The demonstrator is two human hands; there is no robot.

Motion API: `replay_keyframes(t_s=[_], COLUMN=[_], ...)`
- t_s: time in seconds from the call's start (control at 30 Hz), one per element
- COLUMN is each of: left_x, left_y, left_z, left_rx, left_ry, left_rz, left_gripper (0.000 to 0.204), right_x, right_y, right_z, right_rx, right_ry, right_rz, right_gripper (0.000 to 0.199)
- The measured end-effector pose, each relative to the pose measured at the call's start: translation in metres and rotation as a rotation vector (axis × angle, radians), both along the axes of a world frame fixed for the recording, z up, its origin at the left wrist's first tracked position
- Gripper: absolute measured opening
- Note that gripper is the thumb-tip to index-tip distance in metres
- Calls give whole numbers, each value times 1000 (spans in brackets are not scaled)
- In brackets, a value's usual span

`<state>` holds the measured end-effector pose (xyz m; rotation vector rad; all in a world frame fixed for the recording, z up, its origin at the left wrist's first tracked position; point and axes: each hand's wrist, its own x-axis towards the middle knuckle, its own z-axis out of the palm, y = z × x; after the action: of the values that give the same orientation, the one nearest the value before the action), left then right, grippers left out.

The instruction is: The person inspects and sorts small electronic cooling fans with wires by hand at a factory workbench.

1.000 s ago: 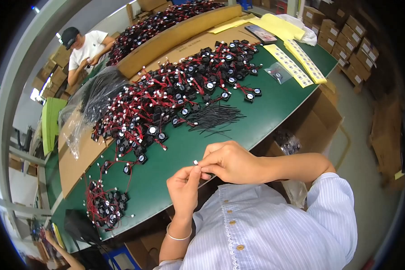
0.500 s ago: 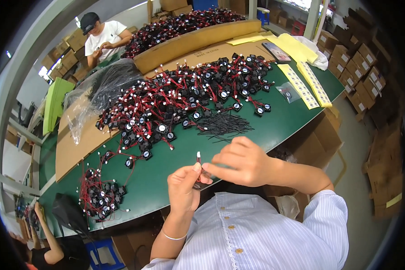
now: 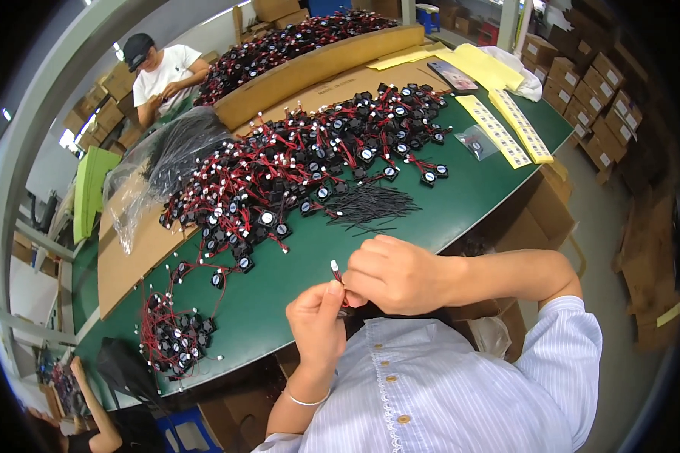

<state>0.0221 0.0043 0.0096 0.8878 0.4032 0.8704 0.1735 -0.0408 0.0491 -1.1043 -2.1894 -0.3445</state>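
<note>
- Landmark: the heap of thin black strips on the green table.
- White plug on its short red wires: up in the air, nearer me than the strips and a bit left of them.
- Left hand: thumb and fingers pinched narrow on the wires just under the plug.
- Right hand: fingers curled in against the left fingertips, at the same wires. Can't tell if it's gripping a strip too; knuckles hide it.
- Step in hand, my read: two-handed fingertip work on the wires right below the plug.
- Next move calls for, I'd say: steady left pinch, plug end free, small right-finger motion, no yank on the wires.
- Big pile of small black fans: beyond the strips, running left.
- Smaller fan pile: well left of the strips, nearer me.
- Yellow label sheets: right of the strips, further out.
</note>
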Motion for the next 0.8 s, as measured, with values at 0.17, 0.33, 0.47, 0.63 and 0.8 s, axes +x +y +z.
replay_keyframes(t_s=[0.17, 0.33, 0.47, 0.63, 0.8], left_x=[8, 6, 2, 4, 1], left_y=[10, 14, 17, 23, 21], left_z=[-11, -9, -9, -6, 3], left_rx=[1081, 1286, 1586, 1096, 501], left_ry=[307, 296, 282, 331, 294], left_rz=[514, 491, 504, 226, 36], left_gripper=[7, 9, 14, 8, 5], right_x=[-5, 7, 16, 21, 19], right_y=[-8, -12, -4, 2, 5], right_z=[-2, 16, -9, -4, 8], right_rx=[-230, -1038, -1488, -1383, -1393], right_ry=[491, 828, 1261, 1112, 1029], right_rz=[-41, -37, 287, 59, 10], right_gripper=[6, 10, 10, 14, 17])
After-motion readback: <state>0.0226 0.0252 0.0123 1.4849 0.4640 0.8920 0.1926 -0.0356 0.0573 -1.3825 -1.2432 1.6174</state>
